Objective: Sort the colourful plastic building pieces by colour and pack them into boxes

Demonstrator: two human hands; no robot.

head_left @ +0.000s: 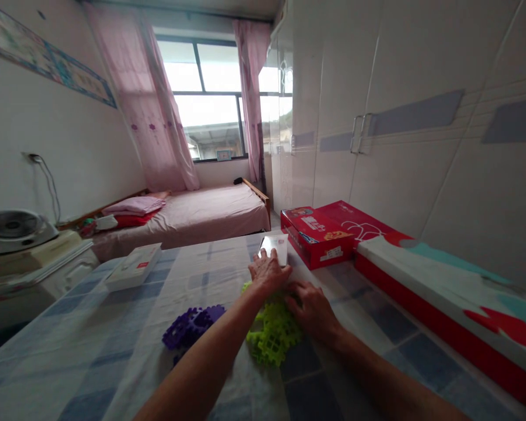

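Note:
My left hand (269, 270) reaches forward with fingers spread over the near part of a white box-like object with a shiny top (275, 244). Just behind it, my right hand (314, 310) rests loosely bent at the right edge of a pile of lime-green interlocking plastic pieces (274, 336), its thumb apart from the fingers. Nothing shows in its grasp. Part of the green pile is hidden under my left wrist. To the left of my left forearm lies a heap of purple interlocking plastic pieces (193, 326), partly covered by the arm.
A blue-and-white checked cloth (127, 327) covers the table. A white box (134, 266) lies at the left. Red boxes (318, 234) and a long red-and-white box (447, 304) line the right side. Beyond stand a bed (219, 207), a fan (20, 229) and a wardrobe (403, 164).

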